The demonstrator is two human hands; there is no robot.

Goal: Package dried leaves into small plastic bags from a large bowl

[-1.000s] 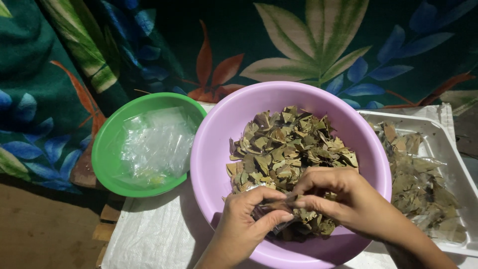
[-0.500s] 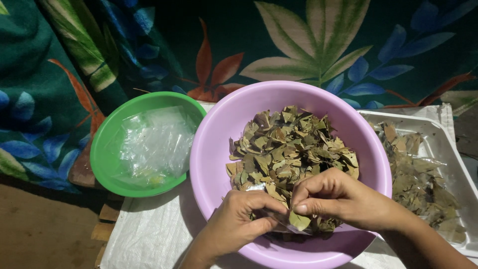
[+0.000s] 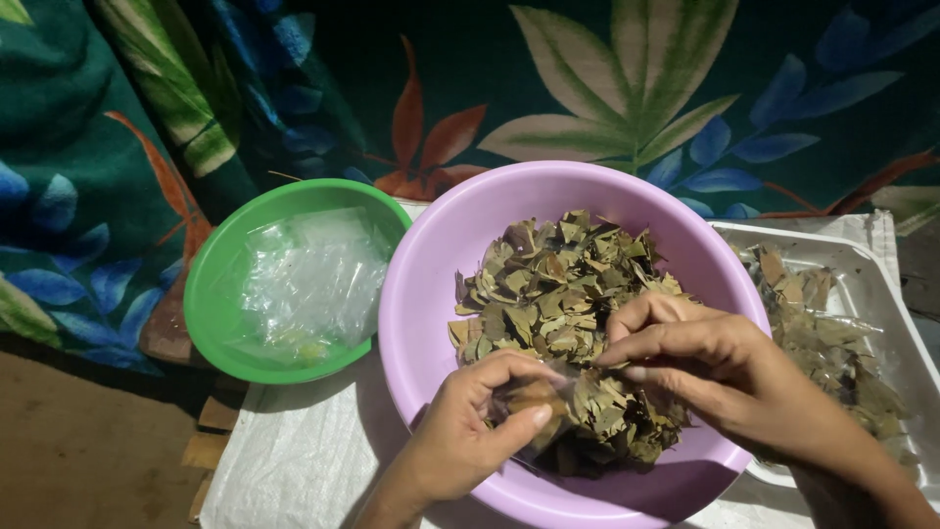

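Observation:
A purple plastic basin [image 3: 441,255] holds a heap of dried brown-green leaf pieces [image 3: 548,284]. Over its near side my left hand [image 3: 470,431] pinches a small clear plastic bag [image 3: 534,397] with leaves in it. My right hand [image 3: 725,377] grips the same bag's other edge with thumb and fingers, beside the leaf heap. Both hands are inside the basin's rim.
A green bowl [image 3: 211,294] with clear plastic bags [image 3: 313,279] sits left of the basin. A white tray [image 3: 881,284] with bagged leaves lies at the right. White woven sheeting [image 3: 294,460] covers the surface; a leaf-patterned cloth [image 3: 607,88] hangs behind.
My hands have shifted slightly within the basin's near side; the small bag between them now shows more leaves, and my right hand's fingers have closed on its edge.

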